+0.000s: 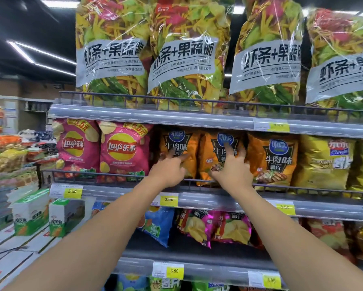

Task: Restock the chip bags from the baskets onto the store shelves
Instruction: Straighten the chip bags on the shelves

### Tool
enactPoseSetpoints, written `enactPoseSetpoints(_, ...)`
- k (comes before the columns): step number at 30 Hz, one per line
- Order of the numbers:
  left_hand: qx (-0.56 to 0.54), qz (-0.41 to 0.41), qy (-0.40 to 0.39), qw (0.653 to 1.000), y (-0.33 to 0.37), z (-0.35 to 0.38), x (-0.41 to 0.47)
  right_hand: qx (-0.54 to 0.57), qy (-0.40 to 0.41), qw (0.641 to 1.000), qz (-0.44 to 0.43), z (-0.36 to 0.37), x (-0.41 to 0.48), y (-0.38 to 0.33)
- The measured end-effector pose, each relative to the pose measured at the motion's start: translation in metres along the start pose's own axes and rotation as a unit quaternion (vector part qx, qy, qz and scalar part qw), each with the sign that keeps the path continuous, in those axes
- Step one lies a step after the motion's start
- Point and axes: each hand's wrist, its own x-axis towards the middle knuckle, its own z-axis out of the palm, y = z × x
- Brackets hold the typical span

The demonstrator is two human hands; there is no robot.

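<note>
Three orange chip bags stand in a row on the middle shelf [218, 197]. My left hand [169, 168] touches the leftmost orange bag [179, 143] with spread fingers on its lower front. The middle orange bag [216, 152] has my right hand [232, 168] pressed against its front, fingers spread and pointing up. The third orange bag [274, 158] stands untouched to the right. No basket is in view.
Pink Lay's bags [121, 150] stand left of the orange ones, yellow bags [323, 162] to the right. Large clear snack bags [182, 51] fill the top shelf. Blue and magenta bags [218, 227] sit on the shelf below. Green boxes [31, 213] lie on a low display at the left.
</note>
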Motion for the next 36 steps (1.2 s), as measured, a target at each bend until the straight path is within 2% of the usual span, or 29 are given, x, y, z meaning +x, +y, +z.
enactPoseSetpoints(4,-0.065,-0.003,0.077,0.995,0.003,-0.002,0.004,0.023,0.011,1.000,-0.004,0.006,0.005,0.004)
enactPoseSetpoints(6,-0.088,-0.042,0.132,0.986,0.003,0.000,0.007,0.033,0.016,0.999,-0.002,0.009,0.005,0.005)
enactPoseSetpoints(8,-0.103,-0.104,0.150,0.978,0.001,0.002,0.015,0.038,0.019,0.999,-0.001,0.010,0.006,0.006)
enactPoseSetpoints(11,-0.151,-0.201,0.094,0.963,-0.010,0.001,0.037,0.047,0.019,0.999,-0.002,0.011,0.007,0.008)
enactPoseSetpoints(13,-0.181,-0.227,0.045,0.956,-0.018,0.003,0.051,0.048,0.019,0.999,-0.003,0.012,0.008,0.009)
enactPoseSetpoints(22,-0.300,-0.222,0.031,0.927,-0.042,0.023,0.084,0.051,0.020,0.998,-0.004,0.014,0.009,0.010)
enactPoseSetpoints(26,-0.308,-0.246,0.012,0.919,-0.032,0.016,0.079,0.051,0.018,0.999,-0.002,0.013,0.008,0.009)
enactPoseSetpoints(36,-0.293,-0.246,0.026,0.924,-0.018,0.009,0.068,0.046,0.014,0.999,-0.004,0.013,0.009,0.010)
